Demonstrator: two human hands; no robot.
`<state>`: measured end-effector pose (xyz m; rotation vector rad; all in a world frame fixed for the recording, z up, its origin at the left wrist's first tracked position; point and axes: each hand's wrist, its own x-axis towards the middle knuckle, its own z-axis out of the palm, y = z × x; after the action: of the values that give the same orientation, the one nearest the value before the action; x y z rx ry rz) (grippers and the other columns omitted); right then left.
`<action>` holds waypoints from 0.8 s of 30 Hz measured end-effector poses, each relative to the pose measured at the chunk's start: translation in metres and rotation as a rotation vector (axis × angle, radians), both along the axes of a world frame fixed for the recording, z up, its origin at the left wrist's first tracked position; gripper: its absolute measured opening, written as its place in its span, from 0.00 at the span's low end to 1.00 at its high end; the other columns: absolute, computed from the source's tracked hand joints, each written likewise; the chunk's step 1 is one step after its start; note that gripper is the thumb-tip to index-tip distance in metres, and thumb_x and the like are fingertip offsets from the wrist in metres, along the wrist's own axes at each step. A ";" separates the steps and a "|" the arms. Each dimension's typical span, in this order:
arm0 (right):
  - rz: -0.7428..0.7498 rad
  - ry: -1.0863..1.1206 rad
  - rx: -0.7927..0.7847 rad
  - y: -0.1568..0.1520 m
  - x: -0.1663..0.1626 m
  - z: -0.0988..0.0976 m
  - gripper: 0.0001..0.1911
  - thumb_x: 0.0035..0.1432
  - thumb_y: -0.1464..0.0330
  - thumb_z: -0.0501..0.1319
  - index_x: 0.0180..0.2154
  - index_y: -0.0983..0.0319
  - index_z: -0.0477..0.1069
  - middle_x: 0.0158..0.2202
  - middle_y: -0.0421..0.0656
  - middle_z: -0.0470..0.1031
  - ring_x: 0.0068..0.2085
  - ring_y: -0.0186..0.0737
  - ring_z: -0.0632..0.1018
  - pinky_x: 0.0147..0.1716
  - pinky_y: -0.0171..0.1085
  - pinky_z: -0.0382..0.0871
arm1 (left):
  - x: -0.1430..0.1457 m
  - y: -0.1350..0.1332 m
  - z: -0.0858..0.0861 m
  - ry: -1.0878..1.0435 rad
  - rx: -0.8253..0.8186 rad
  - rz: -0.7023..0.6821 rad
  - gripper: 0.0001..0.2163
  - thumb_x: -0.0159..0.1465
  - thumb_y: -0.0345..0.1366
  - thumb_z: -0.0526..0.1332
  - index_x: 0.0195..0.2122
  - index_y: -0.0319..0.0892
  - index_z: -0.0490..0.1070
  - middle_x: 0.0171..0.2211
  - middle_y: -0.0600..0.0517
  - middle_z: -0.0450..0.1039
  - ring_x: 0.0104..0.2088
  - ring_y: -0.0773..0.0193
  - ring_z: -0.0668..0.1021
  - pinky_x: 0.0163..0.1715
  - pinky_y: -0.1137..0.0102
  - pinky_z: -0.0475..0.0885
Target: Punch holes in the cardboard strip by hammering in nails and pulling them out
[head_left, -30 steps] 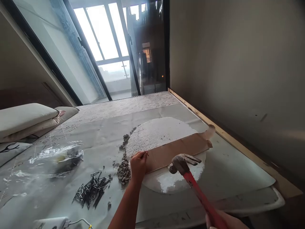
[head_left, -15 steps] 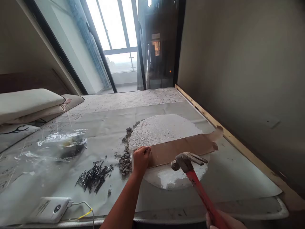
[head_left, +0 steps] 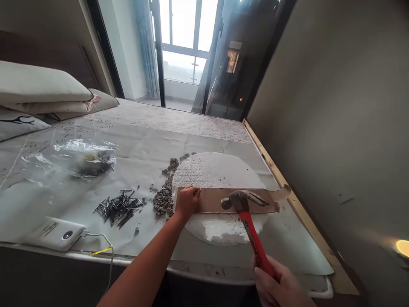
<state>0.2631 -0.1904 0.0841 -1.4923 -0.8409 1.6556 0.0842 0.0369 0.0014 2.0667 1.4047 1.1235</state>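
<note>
Left hand point(head_left: 188, 200) pinched together, contents unclear, brown strip point(head_left: 212, 201) toward 3 o'clock; right hand point(head_left: 277, 282) clenching hammer point(head_left: 252, 234), extending toward 11 o'clock.

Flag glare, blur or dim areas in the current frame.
Head view: window blown out white, glints on the clear plastic bag, haze over the left end of the power bank; wall at right dim, bright spot at the frame's edge; hammer legible.

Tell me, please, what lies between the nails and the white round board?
In the head view, grey rubble lies between the nails and the white round board.
</note>
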 end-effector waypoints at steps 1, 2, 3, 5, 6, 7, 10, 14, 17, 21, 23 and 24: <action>0.007 0.007 0.007 0.003 -0.001 0.003 0.23 0.47 0.48 0.60 0.30 0.61 0.59 0.15 0.29 0.51 0.13 0.23 0.52 0.11 0.26 0.45 | 0.000 0.000 0.000 0.010 -0.004 0.002 0.10 0.59 0.35 0.55 0.26 0.42 0.74 0.28 0.49 0.75 0.32 0.62 0.74 0.33 0.70 0.64; 0.011 0.010 0.017 0.007 -0.002 0.006 0.23 0.48 0.48 0.59 0.30 0.60 0.59 0.15 0.28 0.51 0.12 0.22 0.52 0.10 0.26 0.45 | 0.000 -0.001 0.001 0.020 -0.010 0.005 0.10 0.59 0.35 0.55 0.26 0.42 0.74 0.28 0.48 0.74 0.32 0.62 0.74 0.33 0.70 0.64; 0.016 0.008 0.030 0.010 -0.003 0.009 0.22 0.49 0.48 0.59 0.30 0.60 0.58 0.14 0.28 0.51 0.11 0.22 0.52 0.09 0.26 0.45 | 0.000 -0.001 0.001 0.032 -0.018 0.009 0.10 0.59 0.35 0.55 0.25 0.42 0.74 0.27 0.48 0.74 0.31 0.62 0.74 0.33 0.70 0.64; 0.029 -0.015 0.062 0.019 -0.006 0.016 0.21 0.51 0.49 0.58 0.31 0.61 0.58 0.15 0.28 0.51 0.11 0.22 0.52 0.08 0.26 0.45 | 0.000 -0.003 0.003 0.056 -0.040 0.015 0.10 0.59 0.35 0.55 0.25 0.42 0.73 0.27 0.48 0.74 0.30 0.62 0.74 0.32 0.70 0.64; 0.043 -0.032 0.082 0.023 -0.008 0.019 0.20 0.52 0.50 0.57 0.31 0.61 0.59 0.15 0.28 0.52 0.11 0.22 0.52 0.08 0.26 0.46 | 0.000 -0.003 0.004 0.067 -0.055 0.015 0.10 0.60 0.35 0.54 0.25 0.41 0.73 0.27 0.48 0.74 0.30 0.62 0.74 0.31 0.70 0.64; 0.061 -0.048 0.104 0.028 -0.009 0.022 0.19 0.53 0.51 0.57 0.30 0.61 0.59 0.15 0.28 0.52 0.11 0.22 0.52 0.08 0.26 0.47 | -0.001 -0.004 0.005 0.077 -0.070 0.015 0.11 0.60 0.35 0.54 0.25 0.41 0.73 0.28 0.48 0.74 0.30 0.63 0.74 0.31 0.70 0.63; 0.104 -0.069 0.165 0.041 -0.013 0.026 0.17 0.54 0.54 0.57 0.27 0.61 0.58 0.15 0.28 0.53 0.10 0.22 0.52 0.07 0.26 0.50 | -0.001 -0.007 0.008 0.095 -0.104 0.010 0.11 0.61 0.35 0.53 0.27 0.41 0.73 0.29 0.47 0.75 0.30 0.63 0.74 0.29 0.71 0.63; 0.138 -0.078 0.176 0.057 -0.015 0.025 0.17 0.53 0.54 0.57 0.27 0.60 0.57 0.16 0.28 0.53 0.10 0.22 0.54 0.07 0.26 0.49 | -0.001 -0.006 0.007 0.111 -0.112 0.012 0.11 0.61 0.35 0.53 0.27 0.40 0.73 0.30 0.47 0.75 0.31 0.63 0.74 0.30 0.71 0.64; 0.162 -0.096 0.183 0.065 -0.018 0.033 0.17 0.53 0.54 0.57 0.28 0.61 0.58 0.16 0.28 0.53 0.10 0.22 0.54 0.06 0.25 0.49 | -0.001 -0.006 0.004 0.115 -0.123 0.021 0.10 0.60 0.34 0.54 0.28 0.41 0.74 0.31 0.47 0.76 0.32 0.62 0.74 0.32 0.71 0.64; 0.133 -0.122 0.255 0.075 -0.028 0.047 0.15 0.55 0.56 0.56 0.30 0.60 0.57 0.16 0.28 0.53 0.11 0.22 0.54 0.06 0.25 0.49 | -0.001 -0.005 0.002 0.106 -0.124 0.018 0.09 0.60 0.35 0.54 0.29 0.41 0.74 0.32 0.48 0.76 0.34 0.62 0.75 0.34 0.70 0.65; 0.110 -0.146 0.280 0.083 -0.036 0.041 0.14 0.55 0.56 0.55 0.30 0.60 0.57 0.16 0.28 0.53 0.11 0.22 0.54 0.07 0.25 0.50 | -0.001 -0.006 0.003 0.110 -0.126 0.020 0.09 0.60 0.34 0.54 0.29 0.41 0.74 0.32 0.48 0.76 0.34 0.62 0.75 0.34 0.70 0.65; 0.102 -0.165 0.270 0.087 -0.039 0.034 0.14 0.55 0.56 0.55 0.30 0.60 0.57 0.16 0.28 0.52 0.11 0.22 0.53 0.06 0.25 0.49 | -0.002 -0.006 0.003 0.116 -0.123 0.025 0.10 0.60 0.35 0.54 0.29 0.41 0.74 0.32 0.47 0.76 0.34 0.62 0.75 0.34 0.70 0.64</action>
<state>0.2237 -0.1035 0.1180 -1.4285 -1.1982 1.4364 0.0826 0.0310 0.0045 2.0601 1.5185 0.9156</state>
